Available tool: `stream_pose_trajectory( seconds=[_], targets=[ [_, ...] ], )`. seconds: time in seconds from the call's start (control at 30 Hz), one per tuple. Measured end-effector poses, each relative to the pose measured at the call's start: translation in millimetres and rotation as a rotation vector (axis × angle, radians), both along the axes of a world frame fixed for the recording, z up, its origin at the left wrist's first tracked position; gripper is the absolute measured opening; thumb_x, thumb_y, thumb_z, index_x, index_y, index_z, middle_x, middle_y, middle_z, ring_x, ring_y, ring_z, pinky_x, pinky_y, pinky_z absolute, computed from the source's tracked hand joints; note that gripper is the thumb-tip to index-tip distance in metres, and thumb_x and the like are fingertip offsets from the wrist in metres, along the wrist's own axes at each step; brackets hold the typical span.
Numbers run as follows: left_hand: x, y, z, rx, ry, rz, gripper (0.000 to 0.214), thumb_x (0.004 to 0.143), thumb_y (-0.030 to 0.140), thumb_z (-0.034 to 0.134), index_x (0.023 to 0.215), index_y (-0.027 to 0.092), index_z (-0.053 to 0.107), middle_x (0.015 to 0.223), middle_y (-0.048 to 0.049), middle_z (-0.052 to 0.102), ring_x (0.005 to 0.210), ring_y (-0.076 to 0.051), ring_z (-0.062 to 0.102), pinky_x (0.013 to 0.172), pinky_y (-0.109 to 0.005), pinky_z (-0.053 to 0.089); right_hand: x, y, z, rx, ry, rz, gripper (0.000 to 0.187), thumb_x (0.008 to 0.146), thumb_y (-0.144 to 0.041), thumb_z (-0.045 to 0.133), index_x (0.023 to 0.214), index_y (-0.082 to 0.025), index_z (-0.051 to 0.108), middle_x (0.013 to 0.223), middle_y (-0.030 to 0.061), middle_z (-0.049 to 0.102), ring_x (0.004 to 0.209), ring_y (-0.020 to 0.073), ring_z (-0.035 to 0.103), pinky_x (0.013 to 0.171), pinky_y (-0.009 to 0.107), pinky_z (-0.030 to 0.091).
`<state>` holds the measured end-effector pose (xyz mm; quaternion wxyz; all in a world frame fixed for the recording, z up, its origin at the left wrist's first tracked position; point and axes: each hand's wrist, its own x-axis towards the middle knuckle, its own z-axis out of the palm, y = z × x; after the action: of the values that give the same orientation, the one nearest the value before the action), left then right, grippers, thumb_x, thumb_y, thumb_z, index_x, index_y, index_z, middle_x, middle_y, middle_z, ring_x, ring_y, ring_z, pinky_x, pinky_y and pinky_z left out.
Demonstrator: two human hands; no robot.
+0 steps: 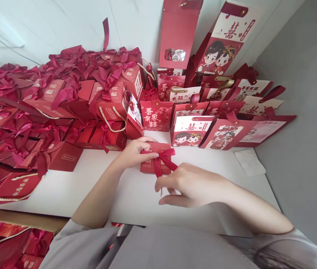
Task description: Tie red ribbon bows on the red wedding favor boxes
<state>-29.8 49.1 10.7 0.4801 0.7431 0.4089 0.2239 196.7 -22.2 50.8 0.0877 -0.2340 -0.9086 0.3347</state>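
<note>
A small red gift box [149, 164] with a dark red ribbon bow [162, 156] lies on the white table [136, 194] in front of me. My left hand [133, 151] grips the box's left side, fingers curled over its top edge. My right hand [187, 185] is closed in a pinch on a tail of the ribbon just below and right of the box.
A big heap of red ribboned boxes [49, 108] fills the left side. Rows of red and white gift bags [220, 112] stand behind, against the wall. A white paper scrap [249, 162] lies at the right. More red boxes [12, 246] sit below the table's left edge.
</note>
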Motion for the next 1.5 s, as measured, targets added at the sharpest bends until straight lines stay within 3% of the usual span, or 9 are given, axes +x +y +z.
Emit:
stream_pose_trajectory(
  seconds=[0.13,0.2,0.4,0.57,0.7,0.83,0.93,1.23,1.5],
  targets=[
    [1,0,-1.8,0.005,-0.029,-0.005,0.048,0.083,0.044,0.072,0.056,0.017,0.043,0.117,-0.0096,0.065,0.098,-0.024,0.067,0.088,-0.036,0.052,15,10,8.6,0.080,-0.074,-0.506,0.031,0.095,-0.052,0.059,0.093,-0.022,0.053,0.070,-0.0008,0.064,0.051,0.0133,0.049,0.051,0.026,0.029],
    [1,-1,-2.6,-0.008,-0.023,0.000,0.050,0.083,0.043,0.071,0.055,0.017,0.039,0.118,-0.0097,0.065,0.096,-0.023,0.067,0.085,-0.036,0.052,16,13,6.2,0.136,-0.161,-0.606,0.035,0.093,-0.056,0.059,0.094,-0.021,0.052,0.083,0.0045,0.068,0.058,0.0171,0.056,0.052,0.027,0.028],
    [-1,-1,-3.2,-0.022,-0.018,0.013,0.053,0.084,0.042,0.070,0.055,0.018,0.034,0.119,-0.0088,0.065,0.094,-0.022,0.067,0.084,-0.035,0.051,13,17,-0.4,-0.035,-0.152,-0.531,0.012,0.092,-0.022,0.058,0.081,-0.023,0.055,0.076,-0.0002,0.070,0.066,0.0167,0.062,0.058,0.027,0.034],
    [-1,0,-3.8,-0.027,-0.025,0.005,0.052,0.086,0.044,0.067,0.054,0.017,0.036,0.120,-0.0082,0.065,0.092,-0.020,0.066,0.084,-0.034,0.051,14,18,-0.3,-0.054,-0.176,-0.580,0.022,0.093,-0.042,0.062,0.084,-0.022,0.060,0.077,0.0023,0.073,0.068,0.0199,0.065,0.057,0.029,0.035],
    [1,-1,-5.3,0.001,-0.027,0.047,0.051,0.086,0.043,0.067,0.055,0.017,0.037,0.119,-0.0085,0.066,0.095,-0.021,0.067,0.086,-0.034,0.050,13,21,-3.2,-0.094,-0.126,-0.568,0.008,0.090,-0.024,0.062,0.082,-0.023,0.062,0.073,-0.0013,0.071,0.064,0.0169,0.062,0.058,0.027,0.036],
    [0,-1,-5.3,0.027,-0.041,0.083,0.051,0.084,0.041,0.070,0.056,0.017,0.035,0.118,-0.0092,0.065,0.096,-0.022,0.067,0.085,-0.033,0.051,16,24,-6.3,0.035,0.075,-0.616,0.008,0.089,-0.013,0.059,0.087,-0.021,0.059,0.077,-0.0002,0.066,0.066,0.0155,0.058,0.061,0.027,0.041],
    [-1,-1,-3.8,0.025,-0.034,0.050,0.051,0.083,0.040,0.072,0.058,0.018,0.032,0.116,-0.0097,0.064,0.097,-0.023,0.067,0.084,-0.033,0.050,18,23,-5.7,0.163,0.163,-0.516,0.010,0.091,-0.010,0.056,0.092,-0.019,0.060,0.090,0.0045,0.064,0.077,0.0177,0.059,0.067,0.028,0.044],
    [-1,0,-4.1,0.099,-0.013,0.007,0.048,0.087,0.042,0.068,0.057,0.017,0.040,0.114,-0.0100,0.066,0.095,-0.022,0.066,0.085,-0.034,0.050,5,4,2.3,0.604,0.002,-0.107,0.029,0.098,-0.005,0.045,0.077,-0.016,0.062,0.077,0.0039,0.063,0.068,0.0183,0.051,0.063,0.032,0.039],
    [3,-5,0.2,0.152,0.082,0.032,0.053,0.087,0.044,0.067,0.056,0.018,0.033,0.112,-0.0083,0.065,0.093,-0.021,0.066,0.078,-0.031,0.047,-14,-8,-10.3,0.762,0.006,-0.062,0.033,0.092,0.001,0.047,0.067,-0.017,0.059,0.065,0.0013,0.058,0.058,0.0168,0.048,0.055,0.032,0.033]
  ],
)
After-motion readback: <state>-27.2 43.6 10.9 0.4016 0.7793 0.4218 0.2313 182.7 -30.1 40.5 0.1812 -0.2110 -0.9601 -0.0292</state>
